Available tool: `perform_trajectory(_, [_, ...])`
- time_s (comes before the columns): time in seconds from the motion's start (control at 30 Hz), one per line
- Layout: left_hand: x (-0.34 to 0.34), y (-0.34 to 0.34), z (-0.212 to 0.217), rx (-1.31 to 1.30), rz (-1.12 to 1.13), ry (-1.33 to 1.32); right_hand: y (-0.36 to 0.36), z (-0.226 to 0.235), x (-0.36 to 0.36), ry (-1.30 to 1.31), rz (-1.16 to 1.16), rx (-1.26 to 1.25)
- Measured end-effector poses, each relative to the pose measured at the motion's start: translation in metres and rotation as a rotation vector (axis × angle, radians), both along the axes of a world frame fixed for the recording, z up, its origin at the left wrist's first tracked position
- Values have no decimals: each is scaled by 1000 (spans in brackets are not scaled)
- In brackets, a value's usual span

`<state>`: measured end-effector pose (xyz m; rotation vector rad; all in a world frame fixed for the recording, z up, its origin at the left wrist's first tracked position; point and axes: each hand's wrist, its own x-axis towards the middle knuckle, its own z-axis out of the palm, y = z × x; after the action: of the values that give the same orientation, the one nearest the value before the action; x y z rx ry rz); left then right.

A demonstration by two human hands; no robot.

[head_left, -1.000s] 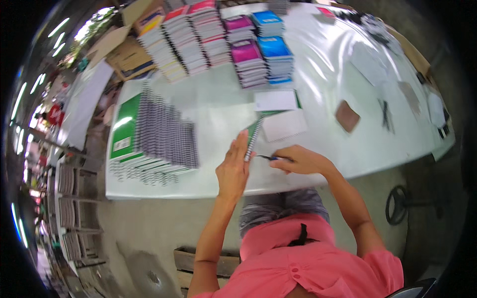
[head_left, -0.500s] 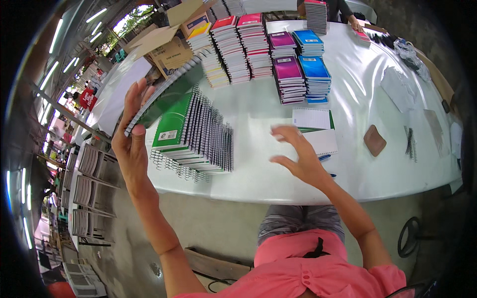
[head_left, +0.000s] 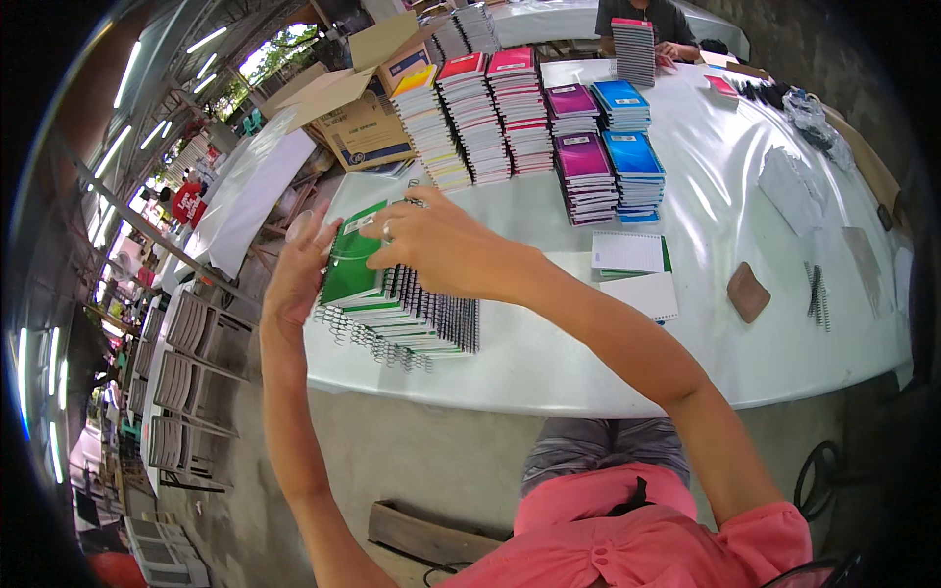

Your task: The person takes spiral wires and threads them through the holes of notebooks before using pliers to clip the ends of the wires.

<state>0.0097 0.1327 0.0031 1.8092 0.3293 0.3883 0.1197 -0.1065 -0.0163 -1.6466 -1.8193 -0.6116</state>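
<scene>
A stack of green spiral notebooks (head_left: 431, 316) stands at the table's near left, its wire coils showing along the sides. At its top lies a green-covered notebook (head_left: 350, 279) with a white label. My left hand (head_left: 297, 269) grips this notebook's left edge, fingers upright and partly hidden behind it. From the right, my right hand (head_left: 446, 240) reaches across the stack, fingers bent over the same notebook near its coil; a ring shows on one finger. The right fingertips' exact contact is partly hidden.
Stacks of yellow, red (head_left: 477, 118), purple (head_left: 585, 167) and blue notebooks (head_left: 633, 162) stand farther back. Open notebooks (head_left: 627, 253), a brown pad (head_left: 748, 292) and loose coils (head_left: 817, 297) lie rightward. An open carton (head_left: 368, 127) stands behind; a person (head_left: 676, 34) sits across the table.
My left hand has lowered the raised notebook onto the stack. My right hand has moved left from above the open notebooks to that notebook. The person across the table shows more fully.
</scene>
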Motion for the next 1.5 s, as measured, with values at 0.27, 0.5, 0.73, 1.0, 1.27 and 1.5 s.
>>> perform_trajectory(0.27, [6, -14, -8, -8, -63, -17, -111, -66, 74, 593, -279, 222])
perform_trajectory(0.5, [17, -23, 4, 208, -116, 55, -222, -150, 103, 728, -853, 82])
perform_trajectory(0.73, [-6, -83, 38, 829, 168, -256, -262, -220, 98, 728, -1203, -293])
perform_trajectory(1.0, [-27, -213, -19, 1328, 100, -647, -267, -200, 103, 923, -1129, -362])
perform_trajectory(1.27, [35, -234, -118, 748, -238, -365, -238, -149, 108, 452, -604, 509])
perform_trajectory(1.5, [136, -234, -237, 493, -292, -110, -255, -223, 146, 184, -683, 35])
